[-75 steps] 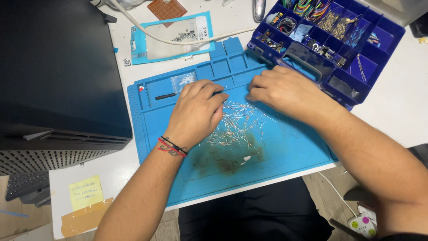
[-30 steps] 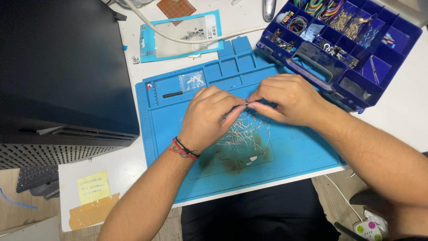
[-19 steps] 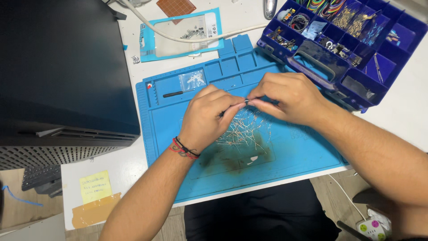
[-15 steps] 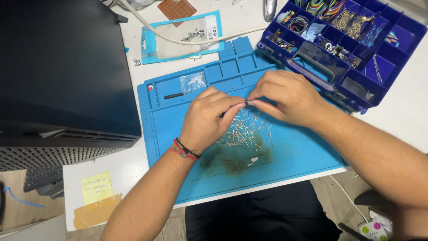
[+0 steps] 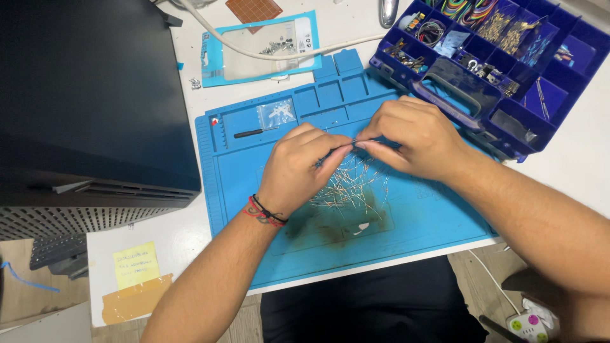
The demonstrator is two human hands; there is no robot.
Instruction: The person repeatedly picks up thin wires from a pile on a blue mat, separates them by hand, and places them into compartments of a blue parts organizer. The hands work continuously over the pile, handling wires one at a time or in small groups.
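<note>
My left hand (image 5: 298, 166) and my right hand (image 5: 413, 135) meet fingertip to fingertip over a blue work mat (image 5: 248, 159). Between the pinched fingers runs a thin wire-legged component (image 5: 353, 143); both hands pinch it. Just below the hands lies a loose heap of similar thin metal-legged parts (image 5: 348, 188) on the mat. My left wrist wears red and black cord bracelets.
A blue compartment box (image 5: 495, 57) with small parts and wires stands at the back right. A small clear bag (image 5: 277, 113) and a dark slim tool (image 5: 253, 133) lie in the mat's upper trays. A black computer case (image 5: 89, 101) fills the left. A white cable (image 5: 267, 54) crosses a blister pack (image 5: 254, 44).
Both hands rose from resting flat on the mat and came together, pinching a thin component between their fingertips. In the last second they have barely moved.
</note>
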